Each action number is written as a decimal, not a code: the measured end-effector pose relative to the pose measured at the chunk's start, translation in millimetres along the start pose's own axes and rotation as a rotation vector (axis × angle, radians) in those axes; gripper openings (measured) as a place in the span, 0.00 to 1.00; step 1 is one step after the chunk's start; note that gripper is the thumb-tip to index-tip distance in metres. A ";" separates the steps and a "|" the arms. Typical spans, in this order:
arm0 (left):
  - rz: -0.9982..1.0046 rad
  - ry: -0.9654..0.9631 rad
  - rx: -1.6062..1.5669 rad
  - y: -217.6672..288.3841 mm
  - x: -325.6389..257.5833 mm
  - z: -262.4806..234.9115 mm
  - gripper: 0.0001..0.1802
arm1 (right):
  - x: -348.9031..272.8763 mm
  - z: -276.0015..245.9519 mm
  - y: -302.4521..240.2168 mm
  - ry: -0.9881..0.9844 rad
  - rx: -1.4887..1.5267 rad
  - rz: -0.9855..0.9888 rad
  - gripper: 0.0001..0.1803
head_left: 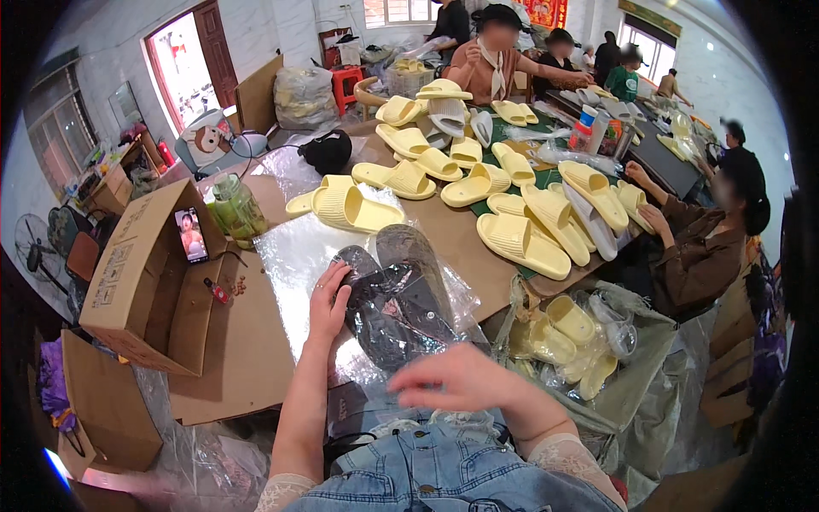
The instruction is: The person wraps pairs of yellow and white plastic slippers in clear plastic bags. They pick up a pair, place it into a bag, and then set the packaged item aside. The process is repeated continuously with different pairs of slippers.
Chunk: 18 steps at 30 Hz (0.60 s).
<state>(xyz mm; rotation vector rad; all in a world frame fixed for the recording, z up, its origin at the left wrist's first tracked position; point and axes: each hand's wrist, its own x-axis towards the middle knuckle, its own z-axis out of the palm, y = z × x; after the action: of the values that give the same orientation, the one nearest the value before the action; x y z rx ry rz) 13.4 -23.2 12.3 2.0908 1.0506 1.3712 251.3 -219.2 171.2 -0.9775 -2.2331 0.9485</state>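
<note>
A pair of dark grey slippers (365, 299) lies inside a clear plastic bag (465, 294) on the table in front of me. My left hand (328, 297) rests against the bag's left side, its fingers stretched out beside the slippers. Over the near right corner of the bag hovers my right hand (452, 378), slightly blurred, fingers extended to the left and nothing visible in them. Under the bag spreads a stack of flat clear bags (294, 260). Just beyond it sits a pale yellow slipper (354, 205).
Yellow and grey slippers (520, 243) are heaped at the far right. On the left stand a cardboard box (141, 282) with a propped phone (191, 235), and a green-tinted jar (235, 209). A sack of bagged slippers (614, 410) is at my right. Several people work beyond.
</note>
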 end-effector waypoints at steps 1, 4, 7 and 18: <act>0.030 0.005 0.024 1.3 0.2 -0.4 0.19 | 8.3 -4.8 -6.1 0.163 -0.051 -0.019 0.15; 0.116 0.040 0.100 4.1 -0.5 -3.3 0.18 | 54.6 -4.3 24.4 0.523 -0.238 -0.041 0.12; 0.174 0.032 0.156 3.2 0.3 -2.9 0.19 | 89.5 9.3 56.9 0.707 -0.331 0.013 0.15; 0.063 0.054 0.104 6.5 3.1 3.0 0.16 | 88.4 81.4 164.7 0.725 -0.447 0.424 0.25</act>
<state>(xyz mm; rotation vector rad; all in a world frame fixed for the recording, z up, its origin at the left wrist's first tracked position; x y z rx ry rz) 19.2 -24.6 17.4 2.1897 1.1090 1.4388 210.5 -100.8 10.3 -1.7118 -1.6525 0.1567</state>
